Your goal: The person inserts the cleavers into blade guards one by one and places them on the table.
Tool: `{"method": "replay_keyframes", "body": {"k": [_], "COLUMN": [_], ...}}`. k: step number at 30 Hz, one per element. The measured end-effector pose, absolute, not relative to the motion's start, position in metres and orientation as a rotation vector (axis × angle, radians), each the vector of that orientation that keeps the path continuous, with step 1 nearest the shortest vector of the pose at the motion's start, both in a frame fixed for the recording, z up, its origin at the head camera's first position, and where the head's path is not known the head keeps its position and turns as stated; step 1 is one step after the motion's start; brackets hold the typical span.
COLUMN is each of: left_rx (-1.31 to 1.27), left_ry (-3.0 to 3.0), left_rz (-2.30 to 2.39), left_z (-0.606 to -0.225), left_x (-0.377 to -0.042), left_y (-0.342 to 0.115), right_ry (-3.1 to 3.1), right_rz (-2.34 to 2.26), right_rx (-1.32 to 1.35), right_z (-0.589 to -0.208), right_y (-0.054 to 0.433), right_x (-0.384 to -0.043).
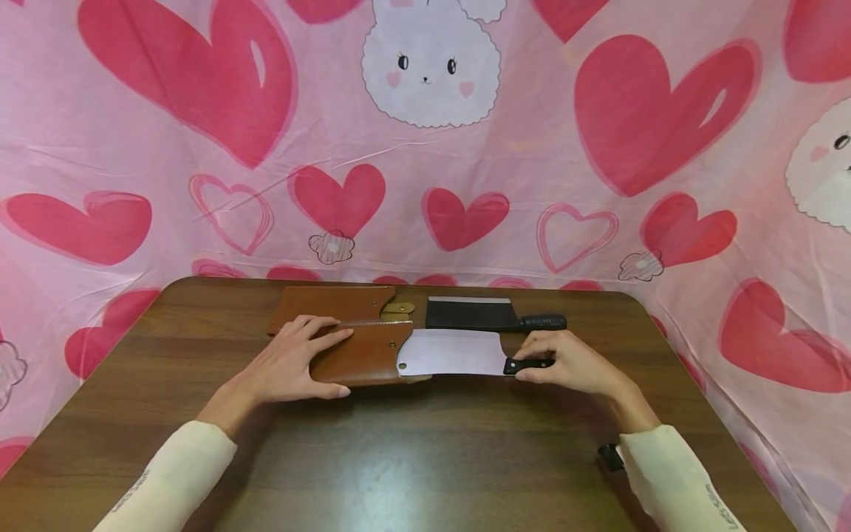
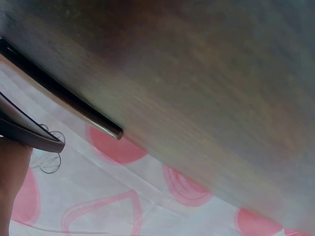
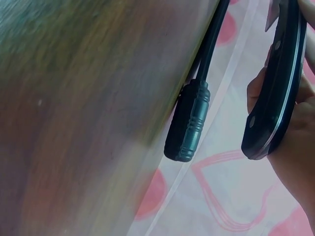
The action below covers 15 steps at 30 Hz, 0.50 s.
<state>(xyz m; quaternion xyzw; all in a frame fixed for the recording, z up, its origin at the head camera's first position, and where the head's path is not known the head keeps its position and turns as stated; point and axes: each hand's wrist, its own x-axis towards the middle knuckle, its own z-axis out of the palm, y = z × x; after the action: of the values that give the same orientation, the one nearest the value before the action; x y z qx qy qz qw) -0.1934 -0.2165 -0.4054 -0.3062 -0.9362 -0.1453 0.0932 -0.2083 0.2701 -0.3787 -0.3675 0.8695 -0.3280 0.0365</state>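
Note:
My right hand grips the black riveted handle of a cleaver with a broad, pale blade. The blade points left, its end overlapping the mouth of a brown leather sheath in the head view. Across the sheath's left part lies my left hand, thumb along the near edge and fingers over the far side, holding it. In the left wrist view the sheath's edge shows against this hand, above the tabletop.
Behind, a second brown sheath with a snap strap lies on the wooden table. To its right rests a dark-bladed cleaver with a ribbed black handle. A small black object shows beside the right sleeve. Heart-patterned cloth hangs behind.

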Motion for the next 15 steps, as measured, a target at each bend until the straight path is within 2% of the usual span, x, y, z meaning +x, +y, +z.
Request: {"method": "replay_keyframes", "body": {"k": [15], "left_rx": [-0.922], "left_ry": [-2.77], "left_rz": [-0.41], "left_z": [-0.405], "left_x": [-0.195], "left_y": [-0.214], "right_ry": [2.653], "right_rz": [-0.996], "right_rx": [-1.1], "right_z": [-0.374], "right_y": [0.258], "right_x": [-0.21]}}
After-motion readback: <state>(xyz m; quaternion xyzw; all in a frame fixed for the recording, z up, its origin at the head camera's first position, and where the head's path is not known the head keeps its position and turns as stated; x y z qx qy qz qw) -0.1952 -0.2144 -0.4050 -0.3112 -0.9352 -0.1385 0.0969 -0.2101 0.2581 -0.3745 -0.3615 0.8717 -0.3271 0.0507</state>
